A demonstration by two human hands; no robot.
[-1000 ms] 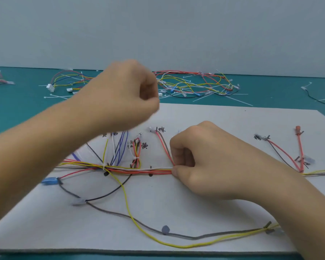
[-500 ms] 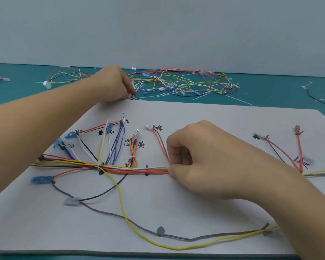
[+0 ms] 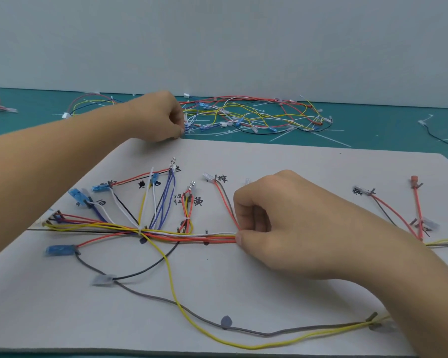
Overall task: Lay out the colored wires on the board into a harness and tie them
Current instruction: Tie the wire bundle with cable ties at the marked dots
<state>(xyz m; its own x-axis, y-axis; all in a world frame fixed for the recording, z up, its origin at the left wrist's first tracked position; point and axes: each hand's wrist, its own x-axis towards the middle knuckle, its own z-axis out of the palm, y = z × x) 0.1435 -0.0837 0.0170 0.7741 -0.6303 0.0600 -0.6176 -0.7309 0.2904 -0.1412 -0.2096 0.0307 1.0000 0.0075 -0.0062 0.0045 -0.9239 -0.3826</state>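
Note:
A grey board (image 3: 308, 161) carries the laid-out harness. Its main bundle (image 3: 192, 237) of red, white and yellow wires runs left to right across the middle, with a white tie (image 3: 139, 231) where the branches fan out. My right hand (image 3: 282, 223) pinches the bundle at its middle, fingers curled round it. My left hand (image 3: 158, 117) reaches past the board's far edge, its fingertips curled at the near edge of the loose wire pile (image 3: 251, 116); whether they hold anything I cannot tell. A long yellow wire (image 3: 173, 288) and a grey wire (image 3: 166, 299) loop toward the board's front.
White cable ties (image 3: 331, 139) lie scattered on the teal table (image 3: 388, 133) behind the board. Another wire bundle (image 3: 88, 104) sits at the back left. Red branch wires (image 3: 417, 208) stand on the board's right side. A pale wall closes off the back.
My left hand has moved from above the board's middle out to the far edge and lowered to the loose wire pile. My right hand has kept its pinch on the bundle.

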